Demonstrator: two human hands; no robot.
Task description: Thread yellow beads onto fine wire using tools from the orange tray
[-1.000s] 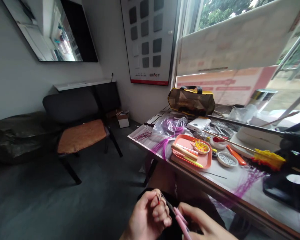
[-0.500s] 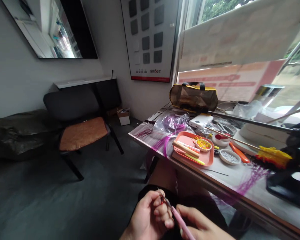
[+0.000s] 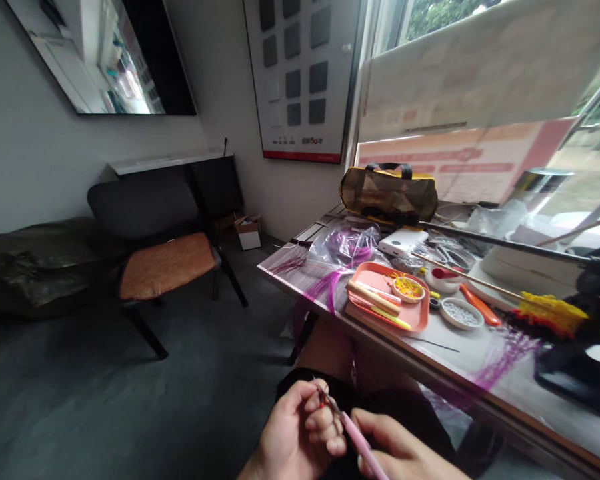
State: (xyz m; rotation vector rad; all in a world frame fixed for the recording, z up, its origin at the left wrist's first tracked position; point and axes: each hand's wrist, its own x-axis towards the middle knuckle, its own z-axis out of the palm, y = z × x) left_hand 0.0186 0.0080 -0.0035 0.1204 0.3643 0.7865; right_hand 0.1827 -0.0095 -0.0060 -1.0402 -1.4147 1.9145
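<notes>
Low over the lap, my left hand (image 3: 300, 427) is closed, its thumb and forefinger pinched on a small dark red piece (image 3: 323, 401) that is mostly hidden. My right hand (image 3: 397, 443) is wrapped round the pink handle of a slim tool with a metal tip (image 3: 359, 440). That metal end reaches between the left fingertips and meets the red piece there. How the tip is shaped cannot be made out. Both hands are close together, below the table's front edge.
On the table (image 3: 485, 360), an orange tray (image 3: 414, 317) carries sticks and a bowl of yellow-orange bits (image 3: 408, 288). Beside it are a bowl of grey bits (image 3: 461, 313), an orange-handled tool (image 3: 479, 305), purple strands (image 3: 505, 363) and a mesh bag (image 3: 387, 193). A chair (image 3: 167, 267) stands left.
The hands and the pink-handled tool hold almost the same pose. Only a very slight shift of the whole view shows.
</notes>
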